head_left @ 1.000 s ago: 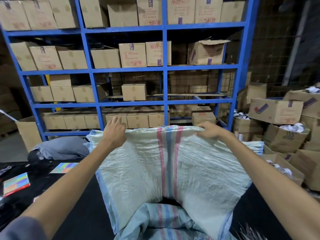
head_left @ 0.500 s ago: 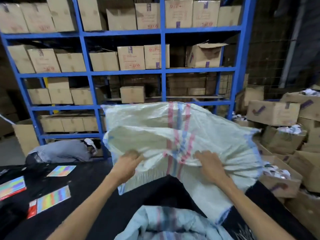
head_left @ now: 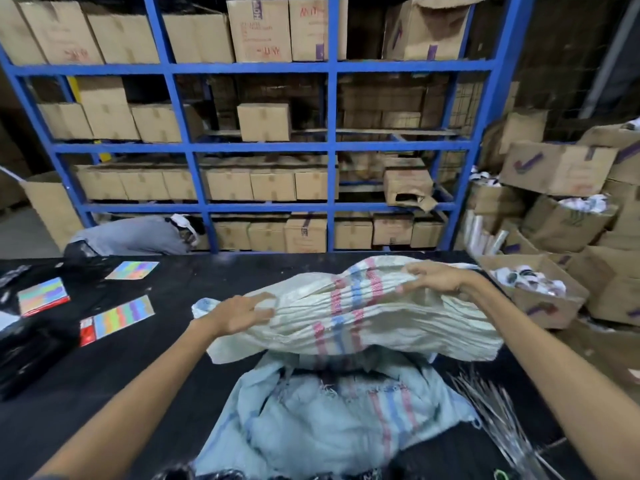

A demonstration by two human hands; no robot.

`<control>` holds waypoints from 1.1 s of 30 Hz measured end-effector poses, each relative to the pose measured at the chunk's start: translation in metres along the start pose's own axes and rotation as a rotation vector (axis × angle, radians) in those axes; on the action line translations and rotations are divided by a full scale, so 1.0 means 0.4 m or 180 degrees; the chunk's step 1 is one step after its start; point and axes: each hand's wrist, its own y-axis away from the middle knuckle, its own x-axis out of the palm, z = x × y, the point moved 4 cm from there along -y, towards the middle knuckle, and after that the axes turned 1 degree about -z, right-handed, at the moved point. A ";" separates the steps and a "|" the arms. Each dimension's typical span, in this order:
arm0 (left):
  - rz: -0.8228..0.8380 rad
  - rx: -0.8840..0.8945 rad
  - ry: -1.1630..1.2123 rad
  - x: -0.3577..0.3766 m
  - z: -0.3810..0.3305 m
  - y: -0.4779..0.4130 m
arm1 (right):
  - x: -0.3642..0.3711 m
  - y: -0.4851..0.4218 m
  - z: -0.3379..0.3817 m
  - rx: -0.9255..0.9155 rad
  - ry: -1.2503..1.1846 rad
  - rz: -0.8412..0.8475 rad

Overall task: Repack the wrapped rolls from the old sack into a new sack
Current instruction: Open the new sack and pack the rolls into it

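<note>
Black table (head_left: 166, 362) carries everything. White woven sack (head_left: 363, 317), red-blue stripe, likely the new one: gathered into pleats, held mid-table, overhanging the far edge of the pale blue sack (head_left: 329, 424). That one lies slack nearest us with a frayed mouth, likely the old one. Rolls not visible; we can't tell where they sit. We judge the woven fabric light, limp and a bit slick, best taken at the mouth hem with folds bunched. Left hand (head_left: 242, 313) grips the gathers at the left end, fingers laid over the top. Right hand (head_left: 436, 278) clamps the right end, fingers curled over, sitting higher.
</note>
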 end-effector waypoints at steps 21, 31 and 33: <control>-0.2063 0.1041 -0.2494 -0.314 -0.076 0.007 | -0.100 -0.019 0.077 -0.0798 0.3580 -0.2535; -0.2446 0.1094 -0.2077 -0.321 -0.077 -0.014 | -0.066 -0.058 0.073 -0.1204 0.2521 -0.2290; -0.2554 0.0876 -0.2162 -0.311 -0.069 -0.025 | -0.077 -0.049 0.093 -0.0847 0.2217 -0.2523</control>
